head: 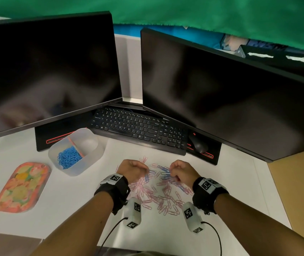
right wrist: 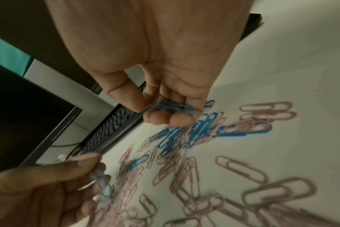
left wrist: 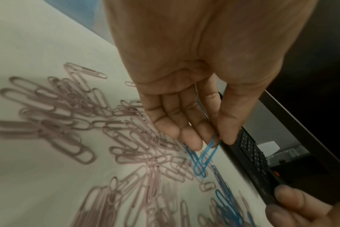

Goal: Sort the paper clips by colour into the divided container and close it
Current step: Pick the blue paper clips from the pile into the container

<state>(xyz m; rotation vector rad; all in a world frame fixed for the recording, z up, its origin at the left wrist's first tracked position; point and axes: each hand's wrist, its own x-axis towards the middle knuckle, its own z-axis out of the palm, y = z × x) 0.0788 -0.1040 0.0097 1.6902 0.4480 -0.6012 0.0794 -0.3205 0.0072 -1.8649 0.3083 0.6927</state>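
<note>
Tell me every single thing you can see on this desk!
monitors: two, black, dark screens, at the back
keyboard: one, black, under the monitors
mouse: one, black, right of the keyboard
divided container: one, clear, open, left of the hands; blue clips in its left compartment
blue paper clips in container: a heap
lid: one, orange flowery, far left on the desk
loose paper clips: many, mostly pink, some blue, spread between the hands
left hand: pinches blue clips
right hand: pinches one blue clip
</note>
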